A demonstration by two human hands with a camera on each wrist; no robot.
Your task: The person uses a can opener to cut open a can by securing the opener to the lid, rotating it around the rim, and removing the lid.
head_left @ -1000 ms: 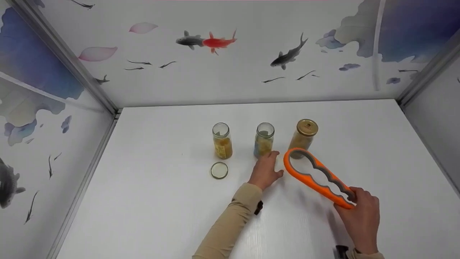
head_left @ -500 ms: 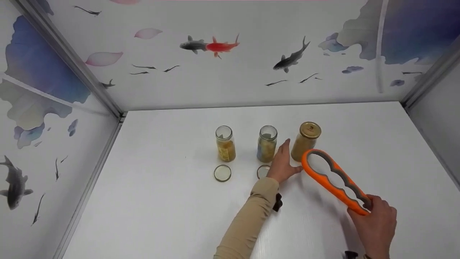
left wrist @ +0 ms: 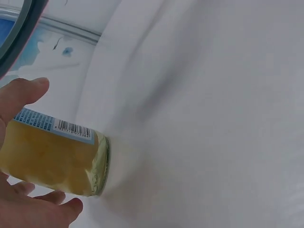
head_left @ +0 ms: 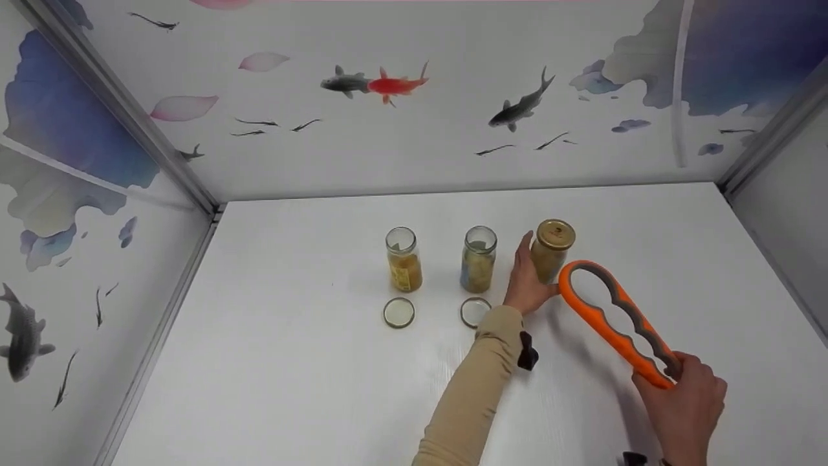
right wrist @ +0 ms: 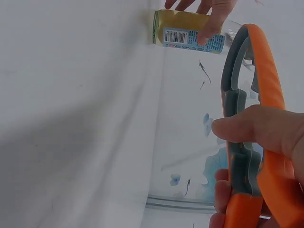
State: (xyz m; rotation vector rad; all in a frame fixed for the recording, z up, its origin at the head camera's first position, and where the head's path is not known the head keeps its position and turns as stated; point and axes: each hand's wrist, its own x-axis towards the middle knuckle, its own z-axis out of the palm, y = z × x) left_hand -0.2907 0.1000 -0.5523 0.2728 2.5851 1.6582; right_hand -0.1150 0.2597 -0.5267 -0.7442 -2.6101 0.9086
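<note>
My left hand (head_left: pixel 527 285) is at the right-hand jar (head_left: pixel 550 262), which stands upright with its gold lid (head_left: pixel 555 234) on. In the left wrist view the thumb lies along one side of this jar (left wrist: pixel 52 154) and the fingers along the other, spread loosely; firm contact is not plain. My right hand (head_left: pixel 686 401) grips one end of an orange and grey jar opener (head_left: pixel 605 331), held above the table in front of that jar. Thumb and fingers wrap its handles in the right wrist view.
Two lidless glass jars with yellowish contents, the left one (head_left: pixel 405 268) and the middle one (head_left: pixel 479 268), stand in the same row. A loose lid (head_left: pixel 399 313) lies before the left jar, another lid (head_left: pixel 475 312) before the middle jar. Printed walls enclose the white table (head_left: pixel 291 362).
My left hand has moved right from the middle jar to the lidded jar, uncovering the lid by the middle jar. My right hand has shifted right with the jar opener.
</note>
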